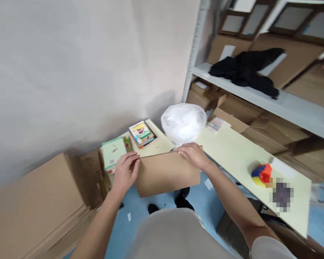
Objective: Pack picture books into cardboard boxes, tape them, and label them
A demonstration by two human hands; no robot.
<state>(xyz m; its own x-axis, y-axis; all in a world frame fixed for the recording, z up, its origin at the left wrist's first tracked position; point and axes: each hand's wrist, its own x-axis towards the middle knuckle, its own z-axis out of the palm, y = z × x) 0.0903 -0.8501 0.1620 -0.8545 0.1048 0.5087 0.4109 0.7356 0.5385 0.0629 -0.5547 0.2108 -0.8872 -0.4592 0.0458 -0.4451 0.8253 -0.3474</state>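
Observation:
A flat piece of brown cardboard (169,174) hangs in front of my body, its long top edge toward the wall. My left hand (126,171) pinches its upper left corner between thumb and fingers. At the upper right, my right hand (193,154) grips the same edge, fingers over the top. Beyond the cardboard, a stack of books (142,133) lies on a pale table (162,142). Close to my left hand is a light green book or pack (113,151). A white plastic bag (183,122), bulging, stands just past my right hand.
On the right-hand pale table (232,151) lie a colourful tape dispenser (261,174) and a pixelated item (282,196). Large cardboard sheets (40,205) stand at left. Grey shelving (299,108) holds boxes and black cloth (245,68). Paper scraps lie on the blue floor (132,230).

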